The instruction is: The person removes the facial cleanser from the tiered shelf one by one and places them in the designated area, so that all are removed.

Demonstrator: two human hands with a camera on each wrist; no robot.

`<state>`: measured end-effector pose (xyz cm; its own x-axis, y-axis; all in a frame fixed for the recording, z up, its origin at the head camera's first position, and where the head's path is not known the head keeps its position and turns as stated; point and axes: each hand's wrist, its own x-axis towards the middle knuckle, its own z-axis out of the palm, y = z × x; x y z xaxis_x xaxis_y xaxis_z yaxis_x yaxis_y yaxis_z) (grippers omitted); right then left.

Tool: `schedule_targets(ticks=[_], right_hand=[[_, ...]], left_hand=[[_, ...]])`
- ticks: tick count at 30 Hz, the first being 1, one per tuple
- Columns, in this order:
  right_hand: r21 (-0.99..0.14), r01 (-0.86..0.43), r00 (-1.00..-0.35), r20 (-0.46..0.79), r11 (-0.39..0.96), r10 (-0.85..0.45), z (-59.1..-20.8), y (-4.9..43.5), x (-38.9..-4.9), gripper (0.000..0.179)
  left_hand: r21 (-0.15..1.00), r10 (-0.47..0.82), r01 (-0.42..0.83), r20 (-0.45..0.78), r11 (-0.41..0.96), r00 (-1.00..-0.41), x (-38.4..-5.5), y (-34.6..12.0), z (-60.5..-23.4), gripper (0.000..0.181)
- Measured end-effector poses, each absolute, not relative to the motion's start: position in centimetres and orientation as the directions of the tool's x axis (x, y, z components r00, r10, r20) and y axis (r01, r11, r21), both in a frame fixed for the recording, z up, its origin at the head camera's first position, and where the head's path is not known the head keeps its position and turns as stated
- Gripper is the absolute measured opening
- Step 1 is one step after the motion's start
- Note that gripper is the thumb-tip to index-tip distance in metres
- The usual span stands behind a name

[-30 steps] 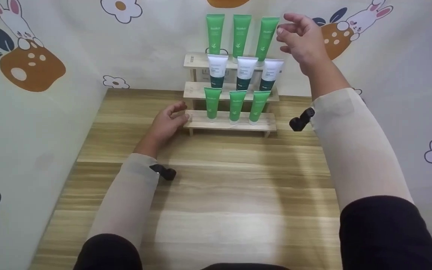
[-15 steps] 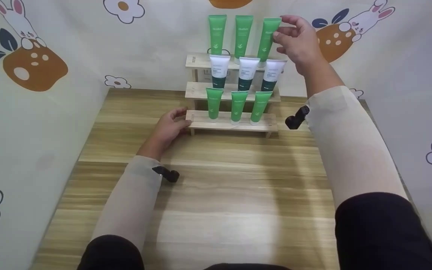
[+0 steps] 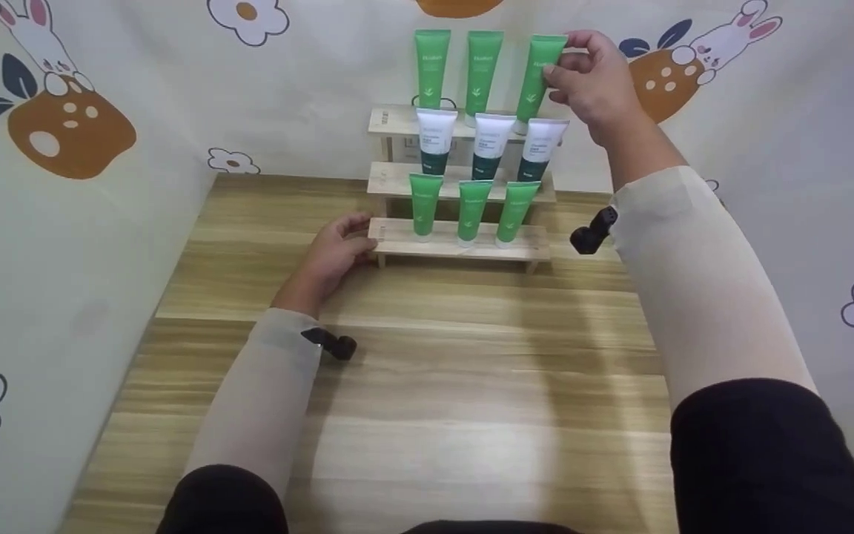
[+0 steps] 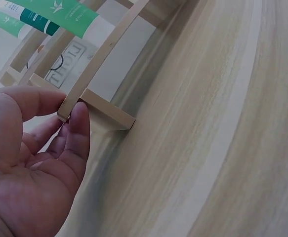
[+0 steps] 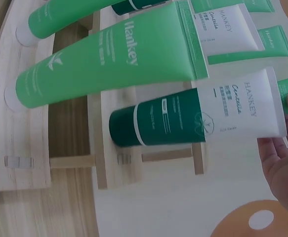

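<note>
A three-tier wooden stand holds tubes on every step. On its top step, my right hand pinches the rightmost large green tube by its upper right edge, thumb on the front. The right wrist view shows that hand partly behind a white and dark green tube. Down at the lowest step, my left hand grips the left end of the board. Seen from the left wrist, the thumb is under the board and a finger lies over its edge.
Two more green tubes stand on the top step. White and dark green tubes fill the middle step, and smaller green tubes the lowest. A patterned cloth wall rises behind the wood-grain tabletop.
My right hand has moved in from beside the top right green tube and taken hold of it; the tube has shifted slightly right. My left hand has closed on the stand's lower left end.
</note>
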<state>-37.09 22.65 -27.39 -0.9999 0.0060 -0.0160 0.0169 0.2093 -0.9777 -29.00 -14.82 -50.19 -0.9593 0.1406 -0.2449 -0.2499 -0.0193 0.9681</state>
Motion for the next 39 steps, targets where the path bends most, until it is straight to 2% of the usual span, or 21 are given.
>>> schedule_targets(ticks=[10,24,32,39], right_hand=[[-0.994,-0.014,-0.997,0.022,0.107,0.074,-27.8,26.9,-35.8,0.048],[-0.979,-0.114,-0.986,0.092,-0.169,0.136,-30.7,32.6,-34.2,0.051],[-0.979,-0.065,-0.988,0.036,-0.191,0.152,-32.6,34.1,-34.4,0.062],[-0.985,0.022,-0.988,-0.048,-0.172,0.144,-34.3,34.8,-34.7,0.062]], left_hand=[[0.961,0.144,-0.271,-0.26,-0.06,-0.955,-28.7,-14.8,-50.5,0.067],[0.955,0.132,-0.246,-0.225,-0.169,-0.965,-27.4,-13.9,-50.9,0.062],[0.95,0.13,-0.243,-0.22,-0.196,-0.967,-27.5,-13.9,-51.3,0.063],[0.947,0.136,-0.232,-0.205,-0.224,-0.969,-27.5,-13.9,-51.7,0.063]])
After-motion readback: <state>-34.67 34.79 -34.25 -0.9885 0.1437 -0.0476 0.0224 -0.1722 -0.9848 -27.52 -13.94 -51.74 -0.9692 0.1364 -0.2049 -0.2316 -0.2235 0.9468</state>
